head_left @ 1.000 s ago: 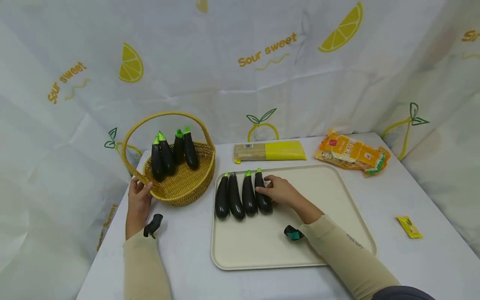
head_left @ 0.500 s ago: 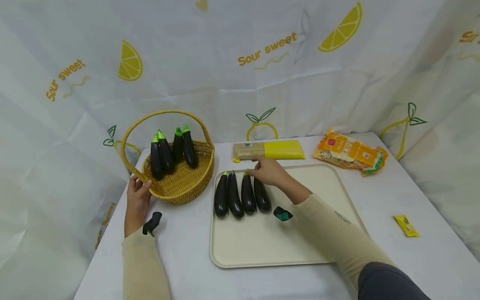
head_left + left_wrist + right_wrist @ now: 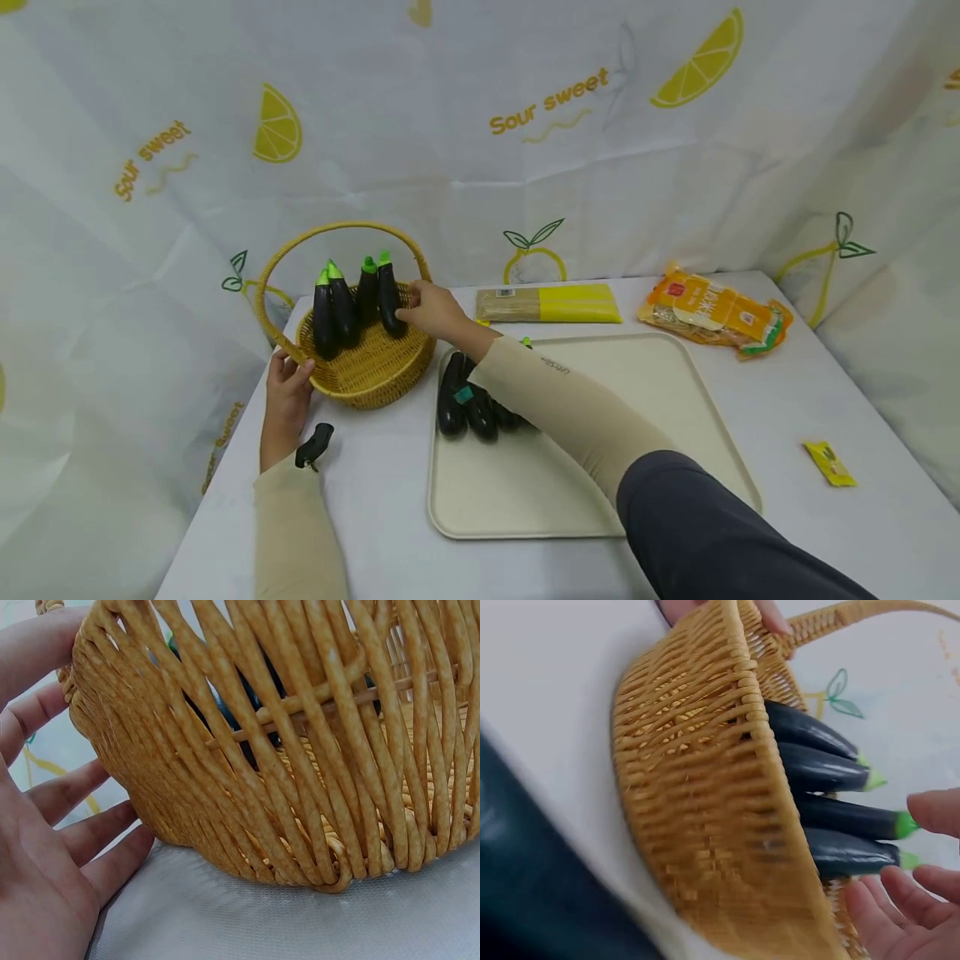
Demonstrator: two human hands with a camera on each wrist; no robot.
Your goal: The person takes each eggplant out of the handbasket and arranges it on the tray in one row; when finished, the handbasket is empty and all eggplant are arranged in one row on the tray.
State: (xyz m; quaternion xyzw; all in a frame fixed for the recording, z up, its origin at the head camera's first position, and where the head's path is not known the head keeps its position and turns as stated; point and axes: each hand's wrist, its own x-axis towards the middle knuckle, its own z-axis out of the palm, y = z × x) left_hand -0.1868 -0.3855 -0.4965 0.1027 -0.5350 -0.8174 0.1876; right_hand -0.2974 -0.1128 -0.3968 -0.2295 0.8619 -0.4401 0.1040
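Note:
A wicker basket (image 3: 382,390) with an arched handle stands at the table's left, several dark eggplants (image 3: 342,310) with green tops leaning upright inside it. My left hand (image 3: 288,390) holds its near-left rim, thumb over the edge and fingers against the outside weave (image 3: 247,795). At the basket's right side, my right hand (image 3: 437,312) is beside the rightmost eggplant (image 3: 388,300). The right wrist view shows that hand (image 3: 911,907) with fingers spread and nothing gripped, close to the nearest eggplant (image 3: 851,853). More eggplants (image 3: 451,400) lie on a beige tray (image 3: 517,508), partly hidden by my right sleeve.
Behind the tray lies a flat noodle pack (image 3: 551,304) with a yellow end. An orange food bag (image 3: 712,312) rests at the back right, and a small yellow packet (image 3: 828,463) at the right. A printed white curtain (image 3: 450,125) hangs behind the table.
My right hand has left the rightmost eggplant on the tray and crossed left to the basket's right side, carrying nothing. The left hand still holds the basket rim.

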